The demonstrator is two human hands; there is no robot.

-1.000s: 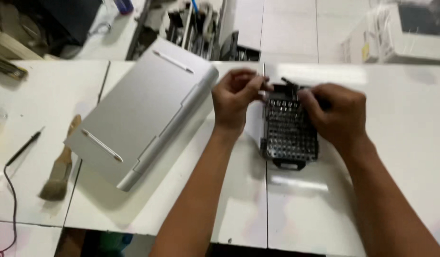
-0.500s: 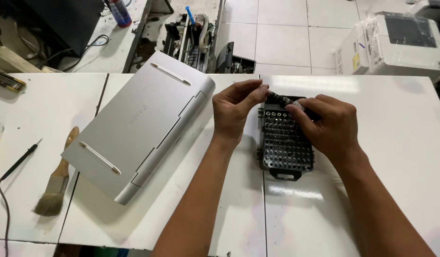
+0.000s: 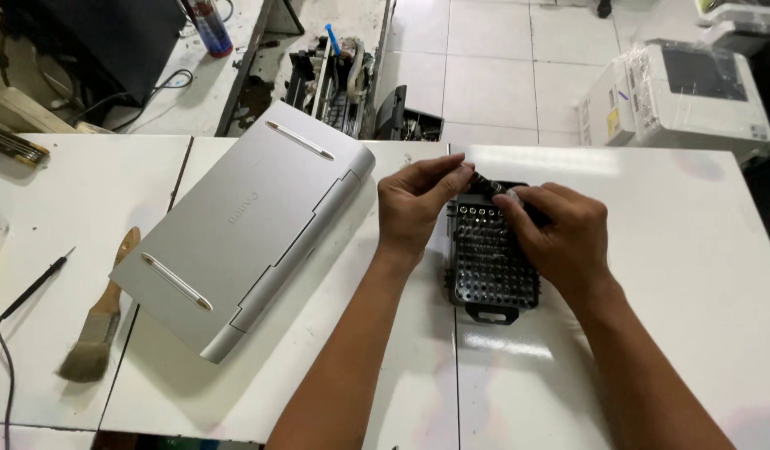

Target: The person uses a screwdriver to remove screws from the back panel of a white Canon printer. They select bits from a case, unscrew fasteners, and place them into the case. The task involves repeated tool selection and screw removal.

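A black screwdriver bit tray (image 3: 490, 271) with several rows of bits lies on the white table (image 3: 652, 333). My left hand (image 3: 418, 204) pinches a small dark driver piece (image 3: 485, 182) at the tray's far left corner. My right hand (image 3: 560, 233) rests over the tray's far right part, fingers curled on the same dark piece. A silver flat device (image 3: 243, 225) lies upside down to the left of my left forearm.
A paintbrush (image 3: 97, 321) and a thin black probe with a wire (image 3: 30, 287) lie at the left. Behind the table stand an opened printer (image 3: 343, 83) on the floor and a wrapped white printer (image 3: 681, 92) at the far right.
Both hands stay at the far end of the bit tray, fingers shifting slightly on the dark piece. The view has tilted a little; nothing else moved.
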